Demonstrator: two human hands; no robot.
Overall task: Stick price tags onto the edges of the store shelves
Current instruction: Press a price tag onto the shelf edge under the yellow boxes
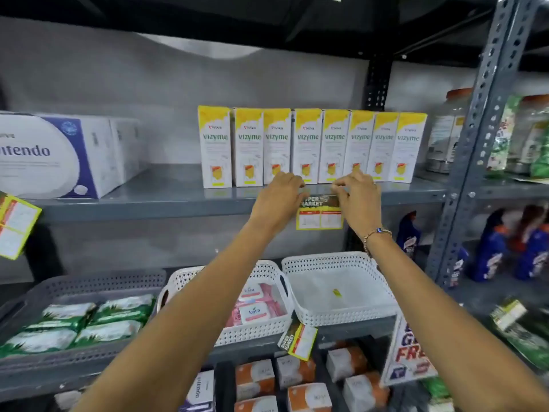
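Observation:
A yellow-edged price tag (pixel 320 215) with a dark "SUPER MARKET" header hangs against the front edge of the grey shelf (pixel 148 203), below a row of white and yellow Vizyme boxes (pixel 307 147). My left hand (pixel 279 197) pinches the tag's top left corner at the shelf lip. My right hand (pixel 358 200) pinches its top right corner, fingers curled on the upper edge. Both hands press the tag's top onto the shelf edge. Another tag (pixel 298 340) hangs tilted on the lower shelf edge, and a third (pixel 15 224) hangs at the far left.
Large white Nitendo boxes (pixel 56 153) stand on the left of the same shelf. Below are a grey basket of green packs (pixel 74 322), a white basket of pink packs (pixel 255 304) and a white basket (pixel 341 292). A perforated upright post (pixel 475 138) bounds the right.

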